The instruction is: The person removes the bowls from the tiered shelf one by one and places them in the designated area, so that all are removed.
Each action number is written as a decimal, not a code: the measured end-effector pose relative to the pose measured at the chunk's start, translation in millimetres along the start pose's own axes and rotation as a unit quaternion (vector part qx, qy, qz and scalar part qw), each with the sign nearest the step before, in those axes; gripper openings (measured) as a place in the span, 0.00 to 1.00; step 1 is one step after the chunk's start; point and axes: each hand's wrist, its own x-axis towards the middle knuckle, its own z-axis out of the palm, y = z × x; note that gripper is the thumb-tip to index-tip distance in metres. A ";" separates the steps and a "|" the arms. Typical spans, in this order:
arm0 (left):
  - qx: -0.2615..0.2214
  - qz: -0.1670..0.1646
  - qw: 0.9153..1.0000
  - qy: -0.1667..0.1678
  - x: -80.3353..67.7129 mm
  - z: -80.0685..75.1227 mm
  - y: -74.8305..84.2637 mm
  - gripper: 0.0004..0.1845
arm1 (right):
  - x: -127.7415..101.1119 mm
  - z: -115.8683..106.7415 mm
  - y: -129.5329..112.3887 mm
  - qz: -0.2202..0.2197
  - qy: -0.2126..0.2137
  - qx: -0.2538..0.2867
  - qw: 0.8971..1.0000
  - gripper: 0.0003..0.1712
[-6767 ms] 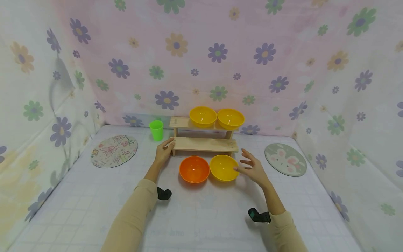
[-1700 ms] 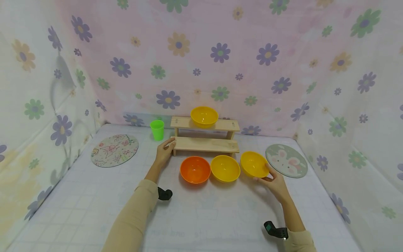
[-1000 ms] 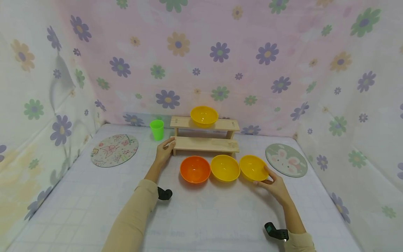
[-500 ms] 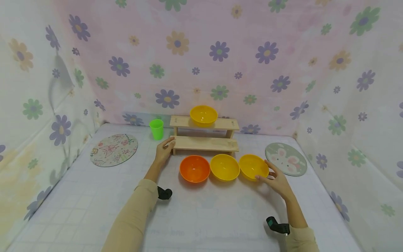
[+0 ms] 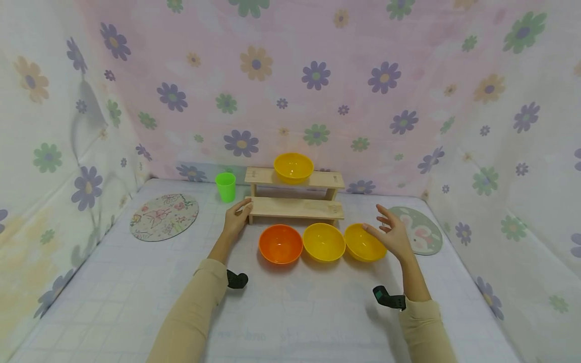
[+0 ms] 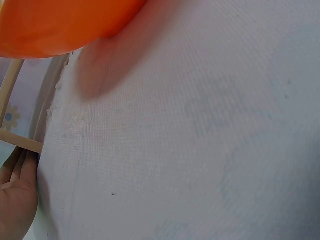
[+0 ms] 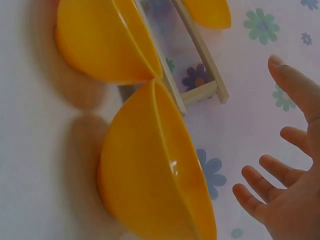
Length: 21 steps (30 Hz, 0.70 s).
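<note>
Three bowls stand in a row on the table in front of a two-step wooden rack: an orange bowl, a yellow bowl and a second yellow bowl at the right. My right hand hovers just right of that last bowl, fingers spread and holding nothing. My left hand rests against the left end of the rack's lower step. A third yellow bowl sits on the top step.
A green cup stands left of the rack. A round floral mat lies at the left, a round rabbit mat at the right behind my right hand. Flowered cloth walls close in three sides.
My right hand set the yellow bowl down beside the other two, let go of it and lifted away with fingers spread. The left hand has stayed on the rack.
</note>
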 end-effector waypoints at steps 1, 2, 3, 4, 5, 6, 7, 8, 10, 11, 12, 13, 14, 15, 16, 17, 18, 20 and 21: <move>-0.005 -0.002 1.000 -0.003 -2.0 -0.2 3.4 0.21 | 4.1 2.9 -2.8 -0.005 -0.003 0.006 1.000 0.43; -0.009 -0.004 1.000 -0.006 -4.1 -0.3 6.9 0.21 | 8.0 5.9 -5.9 -0.008 -0.008 0.016 1.000 0.43; -0.013 -0.006 1.000 -0.009 -6.5 -0.4 10.8 0.21 | 11.8 8.8 -8.6 -0.010 -0.012 0.024 1.000 0.43; -0.016 -0.007 1.000 -0.012 -8.9 -0.4 14.2 0.21 | 15.3 11.6 -11.5 -0.013 -0.014 0.033 0.999 0.43; -0.014 -0.006 1.000 -0.012 -10.5 -0.1 16.2 0.22 | 18.7 14.3 -14.6 -0.013 -0.017 0.041 0.999 0.43; -0.012 -0.006 1.000 -0.013 -11.5 0.0 17.2 0.22 | 21.7 17.0 -18.2 -0.012 -0.020 0.049 0.999 0.43; -0.011 -0.005 1.000 -0.014 -12.2 0.1 17.8 0.22 | 24.5 19.3 -22.3 -0.012 -0.022 0.057 0.998 0.43; -0.009 -0.004 1.000 -0.014 -12.5 0.1 18.1 0.22 | 26.7 21.5 -27.9 -0.009 -0.026 0.065 0.997 0.43; -0.009 -0.002 1.000 -0.014 -12.5 0.3 18.1 0.22 | 30.0 25.2 -40.9 -0.009 -0.031 0.080 0.996 0.43; -0.009 -0.002 1.000 -0.014 -12.4 0.4 17.9 0.22 | 31.4 26.8 -48.1 -0.009 -0.034 0.084 0.996 0.43; -0.010 -0.002 1.000 -0.014 -12.1 0.4 17.6 0.22 | 33.0 28.5 -55.2 -0.010 -0.036 0.089 0.995 0.42; -0.009 -0.003 1.000 -0.014 -11.9 0.3 17.2 0.22 | 34.6 30.3 -61.7 -0.012 -0.040 0.092 0.995 0.42; -0.009 -0.004 1.000 -0.013 -11.7 0.3 16.7 0.22 | 36.5 32.2 -67.3 -0.013 -0.042 0.095 0.995 0.42; -0.011 -0.005 1.000 -0.014 -11.4 0.2 16.4 0.22 | 38.8 34.1 -71.8 -0.015 -0.043 0.098 0.994 0.42; -0.012 -0.005 1.000 -0.014 -11.1 0.2 16.1 0.22 | 41.8 36.2 -74.7 -0.018 -0.045 0.099 0.994 0.43; -0.013 -0.006 1.000 -0.015 -10.9 0.0 15.7 0.22 | 45.4 38.4 -76.2 -0.019 -0.047 0.102 0.993 0.43; -0.014 -0.006 1.000 -0.015 -10.6 -0.1 15.5 0.22 | 49.5 40.8 -76.7 -0.021 -0.048 0.109 0.993 0.43; -0.014 -0.005 1.000 -0.016 -10.2 -0.2 15.5 0.22 | 58.3 46.3 -74.4 -0.025 -0.052 0.127 0.990 0.43; -0.015 -0.006 1.000 -0.016 -10.1 -0.3 15.5 0.22 | 63.2 49.2 -72.0 -0.024 -0.055 0.140 0.988 0.43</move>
